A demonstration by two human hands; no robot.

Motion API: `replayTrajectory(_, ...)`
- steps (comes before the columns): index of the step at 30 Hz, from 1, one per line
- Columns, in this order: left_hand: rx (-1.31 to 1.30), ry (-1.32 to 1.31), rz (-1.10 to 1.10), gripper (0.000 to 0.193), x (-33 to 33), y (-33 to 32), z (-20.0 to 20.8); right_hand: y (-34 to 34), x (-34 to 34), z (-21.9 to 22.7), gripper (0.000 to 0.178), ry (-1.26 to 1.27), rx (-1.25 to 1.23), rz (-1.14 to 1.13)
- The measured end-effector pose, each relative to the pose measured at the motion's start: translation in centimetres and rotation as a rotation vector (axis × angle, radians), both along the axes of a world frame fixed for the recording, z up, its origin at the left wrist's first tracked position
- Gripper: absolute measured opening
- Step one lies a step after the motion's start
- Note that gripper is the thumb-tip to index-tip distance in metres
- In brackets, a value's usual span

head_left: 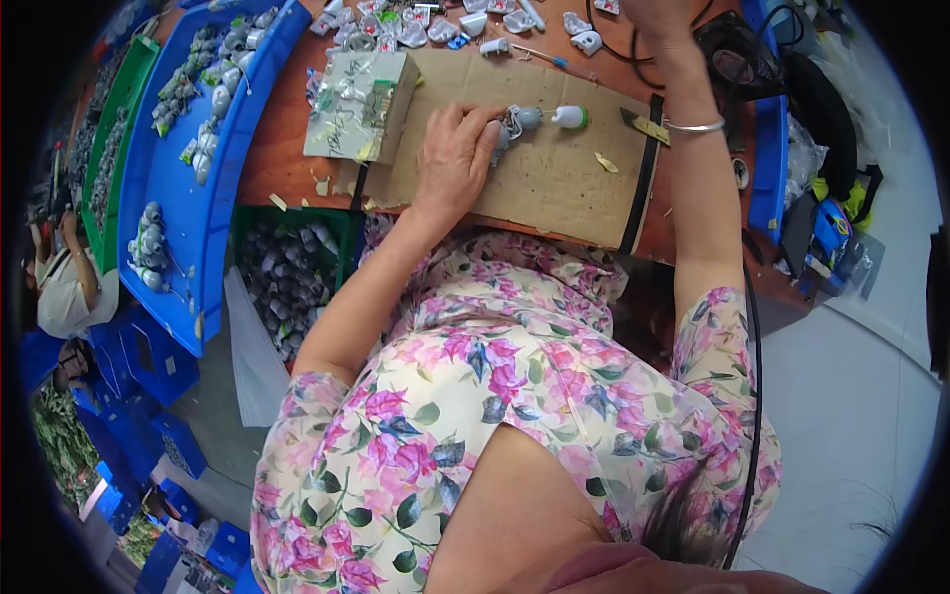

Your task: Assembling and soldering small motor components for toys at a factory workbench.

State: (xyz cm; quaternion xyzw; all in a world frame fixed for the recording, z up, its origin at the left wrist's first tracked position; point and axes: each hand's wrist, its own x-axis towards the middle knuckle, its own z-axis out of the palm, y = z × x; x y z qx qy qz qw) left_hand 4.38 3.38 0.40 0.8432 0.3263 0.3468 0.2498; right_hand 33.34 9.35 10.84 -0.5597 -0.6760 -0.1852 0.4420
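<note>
Hands apart: left hand (455, 153) against grey piece (502, 144) on cardboard (564, 188), right hand (655, 14) blurred up top; both grips unclear.

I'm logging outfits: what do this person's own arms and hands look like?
Short cream sleeves with pink flowers and green leaves. The left hand is gloveless; the right hand, partly out of view, has a silver bangle at its wrist.

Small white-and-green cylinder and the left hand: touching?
Apart. The head view shows a grey rounded part and brown cardboard between the left hand and the cylinder.
</note>
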Motion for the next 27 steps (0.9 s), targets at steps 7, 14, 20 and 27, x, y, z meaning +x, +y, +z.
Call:
replayTrajectory(7, 0.061, 0.052, -0.008, 0.036, -0.5, 1.0, -1.8, -5.6, -8.4, 6.2, 0.028, 1.111, 0.253, 0.419)
replayTrajectory(14, -0.094, 0.069, -0.045, 0.035, -0.9, 2.4, -1.1, -7.5, -14.3, 1.2, 0.05, 0.991, 0.194, 0.457)
replayTrajectory(20, -0.078, 0.053, -0.046, 0.034, -0.6, 2.1, -0.9, -7.8, -14.4, -0.2, 0.057, 0.948, 0.12, 0.52)
replayTrajectory(27, -0.047, -0.01, -0.036, 0.029, -0.3, 1.9, -0.7, -7.5, -14.6, -0.3, 0.06, 0.971, 0.149, 0.536)
